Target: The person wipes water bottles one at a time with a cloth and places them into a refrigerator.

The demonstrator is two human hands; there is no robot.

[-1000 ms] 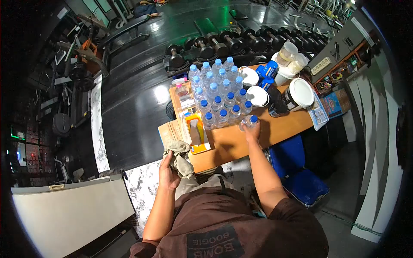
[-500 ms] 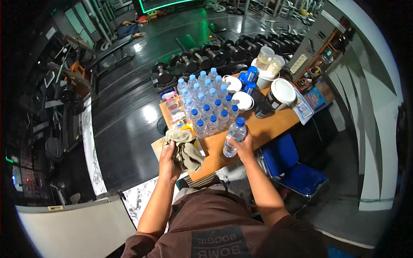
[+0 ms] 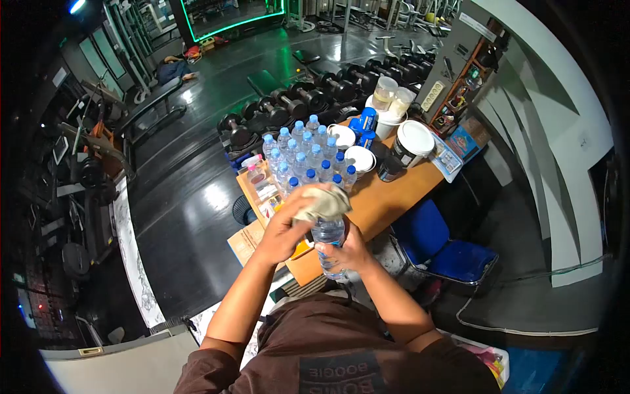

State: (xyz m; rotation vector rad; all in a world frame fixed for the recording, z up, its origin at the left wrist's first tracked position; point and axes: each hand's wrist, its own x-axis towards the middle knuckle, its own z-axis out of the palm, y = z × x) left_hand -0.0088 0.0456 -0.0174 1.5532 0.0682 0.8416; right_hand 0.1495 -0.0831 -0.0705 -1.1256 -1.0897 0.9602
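In front of my body, my right hand [image 3: 348, 251] is wrapped round the lower part of a clear plastic water bottle [image 3: 329, 231], held upright. My left hand [image 3: 287, 226] grips a beige cloth [image 3: 324, 203] that lies bunched over the bottle's top, so the cap is hidden. Just beyond my hands, several water bottles [image 3: 300, 157] with blue caps stand packed together on a wooden table [image 3: 387, 200]. Some of the nearer ones are partly covered by my left hand and the cloth.
White tubs [image 3: 415, 139], blue cans [image 3: 368, 120] and a dark jar [image 3: 390, 169] stand on the table's right. A blue chair [image 3: 453, 253] is beside it. Dumbbells [image 3: 289, 102] line a rack behind. A cardboard box [image 3: 247, 241] sits at the table's left.
My right hand has brought the bottle left and towards my body. My left hand has moved the cloth up and right, onto the bottle's top. The view has shifted a little.
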